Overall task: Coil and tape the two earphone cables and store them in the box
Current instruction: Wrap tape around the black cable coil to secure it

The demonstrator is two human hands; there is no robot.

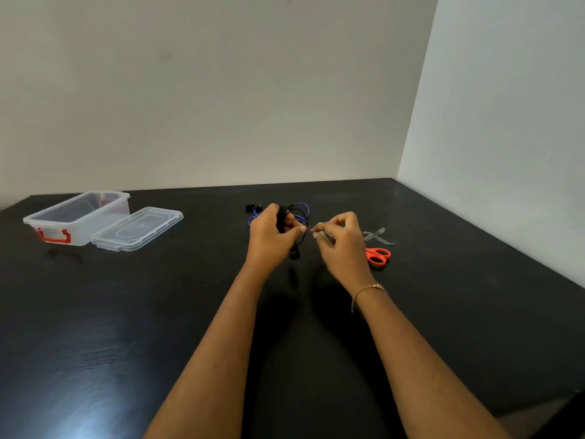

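My left hand is closed around a coiled black earphone cable, held above the black table; an earbud end dangles below the fist. My right hand pinches a small strip of clear tape right beside the left thumb. A blue earphone cable lies loose on the table behind my left hand, partly hidden by it. The clear plastic box with a red latch stands open at the far left, its lid resting against its right side.
Orange-handled scissors lie just right of my right hand. More clear tape pieces sit behind the scissors. The table meets walls at the back and on the right.
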